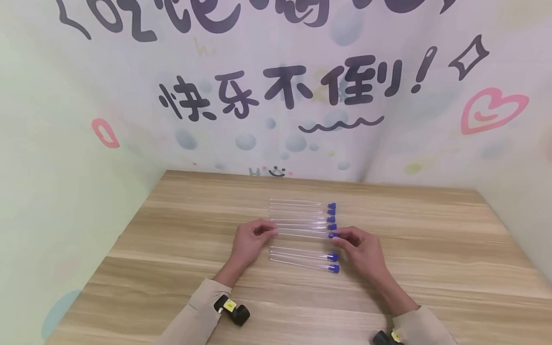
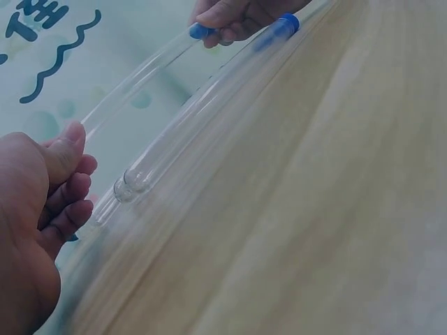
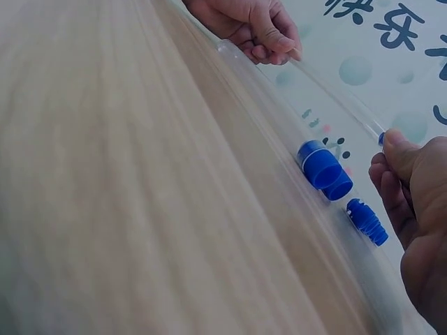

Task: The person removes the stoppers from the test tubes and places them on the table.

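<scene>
A clear test tube is held just above the table between both hands. My left hand pinches its rounded end with thumb and fingers. At the other end, my right hand pinches the blue cap, which meets the tube's mouth; how deep it sits is hidden by the fingers. Nearer me lie two capped test tubes, side by side. Beyond the hands, several clear tubes lie in a row, with loose blue caps lined up a little apart from their right ends.
The wood-grain table ends at a printed cloth backdrop behind and at the sides. A black wrist camera is strapped to the left sleeve, and another wrist camera to the right.
</scene>
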`<state>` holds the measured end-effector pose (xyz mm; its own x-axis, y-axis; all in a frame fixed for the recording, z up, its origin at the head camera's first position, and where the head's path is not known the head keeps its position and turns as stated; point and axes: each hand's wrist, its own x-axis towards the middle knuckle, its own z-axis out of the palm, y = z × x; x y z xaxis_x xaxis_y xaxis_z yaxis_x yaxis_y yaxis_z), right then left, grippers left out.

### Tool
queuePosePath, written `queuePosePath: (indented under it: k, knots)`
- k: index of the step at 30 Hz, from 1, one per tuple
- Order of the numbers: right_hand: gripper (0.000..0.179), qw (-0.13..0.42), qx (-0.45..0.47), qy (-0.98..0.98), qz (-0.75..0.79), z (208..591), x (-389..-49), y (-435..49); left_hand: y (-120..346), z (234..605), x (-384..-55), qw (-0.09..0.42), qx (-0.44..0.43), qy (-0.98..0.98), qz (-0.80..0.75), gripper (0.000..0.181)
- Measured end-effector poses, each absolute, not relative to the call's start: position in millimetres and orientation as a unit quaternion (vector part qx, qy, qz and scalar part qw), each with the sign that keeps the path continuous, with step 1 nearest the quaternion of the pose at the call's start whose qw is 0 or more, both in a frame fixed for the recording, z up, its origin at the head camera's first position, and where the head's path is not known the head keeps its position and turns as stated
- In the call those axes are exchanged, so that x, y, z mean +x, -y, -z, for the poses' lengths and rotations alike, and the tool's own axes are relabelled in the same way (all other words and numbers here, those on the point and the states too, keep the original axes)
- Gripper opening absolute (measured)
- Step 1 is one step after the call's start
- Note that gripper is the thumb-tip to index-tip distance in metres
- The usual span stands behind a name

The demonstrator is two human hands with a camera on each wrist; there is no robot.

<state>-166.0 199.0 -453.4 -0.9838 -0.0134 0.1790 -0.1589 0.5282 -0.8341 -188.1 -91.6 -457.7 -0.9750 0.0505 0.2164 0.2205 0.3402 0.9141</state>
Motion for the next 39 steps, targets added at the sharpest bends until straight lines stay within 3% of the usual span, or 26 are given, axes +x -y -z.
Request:
queuePosePath:
  k: [24, 39]
  knots:
    - [0.019, 0.092, 0.068, 0.868, -0.482, 449, -167, -200, 90, 458, -188, 0.102, -0.083, 0.806, 0.577, 0.011]
    - [0.027, 0.045, 0.035, 0.871, -0.487, 449, -167, -210, 99, 460, -193, 0.117, -0.068, 0.796, 0.590, 0.012]
